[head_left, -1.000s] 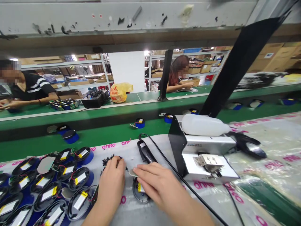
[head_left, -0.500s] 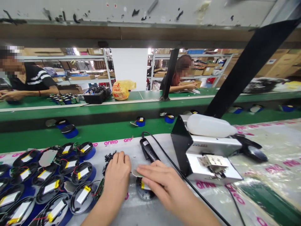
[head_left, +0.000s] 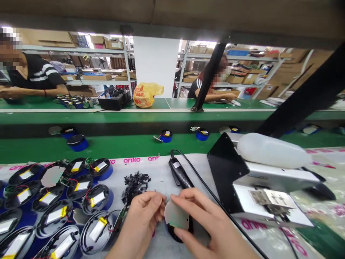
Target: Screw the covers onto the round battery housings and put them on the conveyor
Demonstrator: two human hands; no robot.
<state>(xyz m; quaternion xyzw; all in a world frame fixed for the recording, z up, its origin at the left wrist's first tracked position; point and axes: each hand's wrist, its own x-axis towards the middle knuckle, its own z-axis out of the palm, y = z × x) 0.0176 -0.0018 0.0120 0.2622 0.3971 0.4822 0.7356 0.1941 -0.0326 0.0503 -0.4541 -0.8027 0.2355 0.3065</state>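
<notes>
My right hand (head_left: pixel 201 219) grips a thin grey plate (head_left: pixel 176 215) by its edges, thumb below and fingers above. The plate is tilted over a round black housing (head_left: pixel 175 235), which it partly covers. Just left of the plate, my left hand (head_left: pixel 148 212) has thumb and fingertips pinched together; what they hold, if anything, is too small to make out. Beyond my left hand lies a pile of small black pieces (head_left: pixel 136 183). A black handheld tool (head_left: pixel 180 174) with a cable lies beyond my right hand.
Rows of blue-and-black housings (head_left: pixel 97 199) with batteries fill the left. A metal machine (head_left: pixel 269 194) carrying a white bottle (head_left: pixel 272 150) stands at right. More housings sit on the green conveyor (head_left: pixel 129 144). Two people sit across it; a black post (head_left: pixel 210 79) rises between.
The plate has been raised and tilted, showing its face. My left hand has drawn back from the black pieces, and its fingertips are now pinched beside the plate. The camera view has shifted.
</notes>
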